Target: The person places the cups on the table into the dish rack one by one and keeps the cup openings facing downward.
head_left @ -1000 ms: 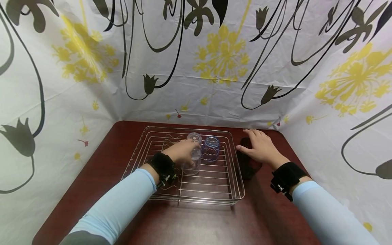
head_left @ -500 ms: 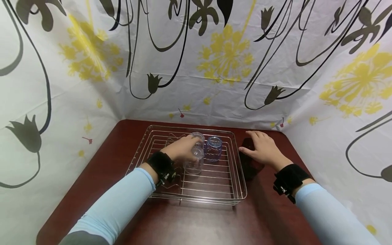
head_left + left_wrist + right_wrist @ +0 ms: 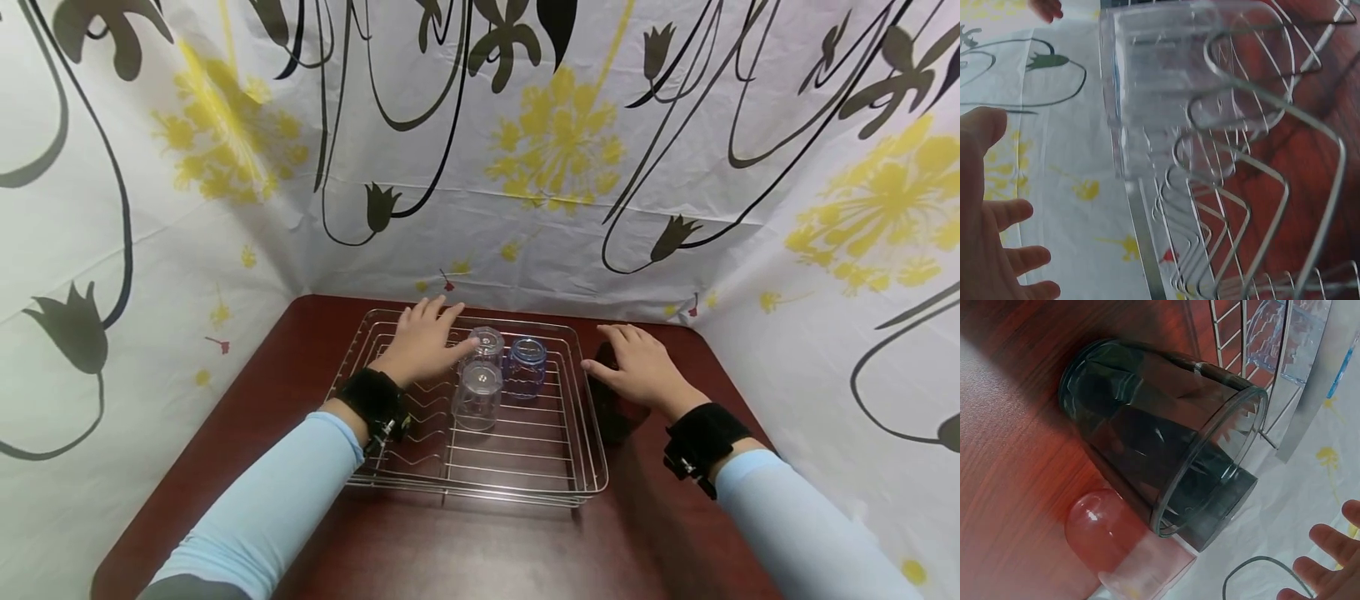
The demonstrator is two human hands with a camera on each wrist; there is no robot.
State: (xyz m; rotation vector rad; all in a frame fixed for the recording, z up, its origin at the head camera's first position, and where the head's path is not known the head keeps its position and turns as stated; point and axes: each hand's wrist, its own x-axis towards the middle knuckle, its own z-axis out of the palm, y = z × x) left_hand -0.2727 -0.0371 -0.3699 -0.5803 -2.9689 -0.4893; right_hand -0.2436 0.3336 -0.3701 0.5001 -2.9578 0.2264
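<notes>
My left hand (image 3: 423, 340) hovers over the left half of the wire rack (image 3: 517, 496), fingers spread and holding nothing. Close by its thumb, two clear glasses, one nearer (image 3: 477, 404) and one farther (image 3: 487, 340), stand upside down in the rack. Beside them is a blue glass (image 3: 527, 367), also inverted. To the right of the rack, my right hand (image 3: 636, 367) is held above a dark glass (image 3: 1141, 419), apart from it, its fingers loose. That dark glass stands upright on the table, with a reddish translucent cup (image 3: 1110, 531) and another dark glass (image 3: 1229, 512) alongside.
Wavy wire dividers (image 3: 1272, 187) run along the rack's left side. The dark red table (image 3: 517, 550) reaches in front of the rack. A floral-patterned sheet (image 3: 562, 250) hangs behind and at both sides.
My left hand has let go of the nearer clear glass, which stays in the rack, and has moved up and left with fingers spreading. My right hand stays about where it was.
</notes>
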